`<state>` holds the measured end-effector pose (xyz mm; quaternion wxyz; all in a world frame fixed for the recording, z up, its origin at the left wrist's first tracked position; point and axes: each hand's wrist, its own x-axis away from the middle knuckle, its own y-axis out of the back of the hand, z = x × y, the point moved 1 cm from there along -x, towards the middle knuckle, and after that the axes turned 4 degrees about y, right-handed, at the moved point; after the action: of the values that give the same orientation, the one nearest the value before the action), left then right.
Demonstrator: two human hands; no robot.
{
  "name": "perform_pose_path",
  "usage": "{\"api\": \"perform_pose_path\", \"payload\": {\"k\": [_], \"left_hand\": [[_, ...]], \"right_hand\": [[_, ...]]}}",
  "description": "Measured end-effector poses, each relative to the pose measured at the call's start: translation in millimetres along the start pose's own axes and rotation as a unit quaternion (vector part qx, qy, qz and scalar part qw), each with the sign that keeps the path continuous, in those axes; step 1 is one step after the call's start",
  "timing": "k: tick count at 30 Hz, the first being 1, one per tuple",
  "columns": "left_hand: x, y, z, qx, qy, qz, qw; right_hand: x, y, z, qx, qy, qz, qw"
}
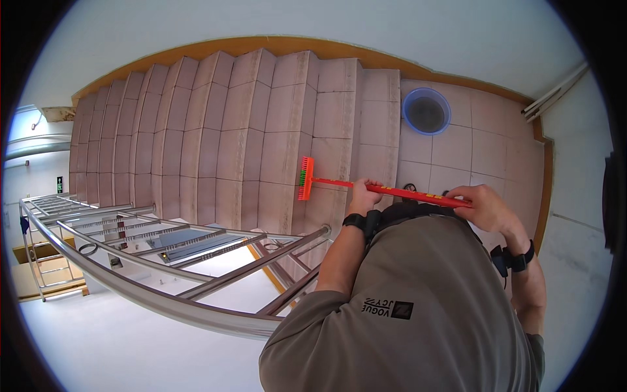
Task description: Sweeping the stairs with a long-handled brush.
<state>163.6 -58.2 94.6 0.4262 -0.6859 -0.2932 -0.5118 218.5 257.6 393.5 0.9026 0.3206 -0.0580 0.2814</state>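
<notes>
A long-handled scrub brush with a red pole (411,194) lies across the view in front of my body. My left hand (366,196) grips the pole partway along. Around the upper end of the same pole, my right hand (482,207) is closed near my waist. The orange brush head (307,178), with pink and green bristles, is over the tiled stairs (286,154), bristles facing left; whether it touches a step cannot be told. A blue plastic basin (426,111) holding dark liquid stands on the tiled landing (450,152), beyond my hands.
A stainless steel stair railing (147,289) runs along the lower left side of the stairs. A white wall (318,22) with a brown baseboard (372,58) borders the far side. White pipes (556,93) stand in the landing's far right corner. A shoe (410,187) shows below the pole.
</notes>
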Motion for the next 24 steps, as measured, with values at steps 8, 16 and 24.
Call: {"api": "perform_pose_path", "payload": {"k": [8, 16, 24], "left_hand": [[39.2, -39.3, 8.0, 0.005, 0.004, 0.020, 1.000], [21.3, -20.6, -7.6, 0.037, -0.001, 0.008, 0.999], [-11.4, 1.7, -20.6, 0.073, 0.007, -0.002, 0.997]], "right_hand": [[10.3, 40.0, 13.2, -0.023, -0.094, 0.013, 0.995], [-3.8, 7.7, 12.9, -0.008, -0.007, -0.017, 1.000], [-19.7, -22.6, 13.2, 0.053, 0.000, -0.010, 0.999]]}}
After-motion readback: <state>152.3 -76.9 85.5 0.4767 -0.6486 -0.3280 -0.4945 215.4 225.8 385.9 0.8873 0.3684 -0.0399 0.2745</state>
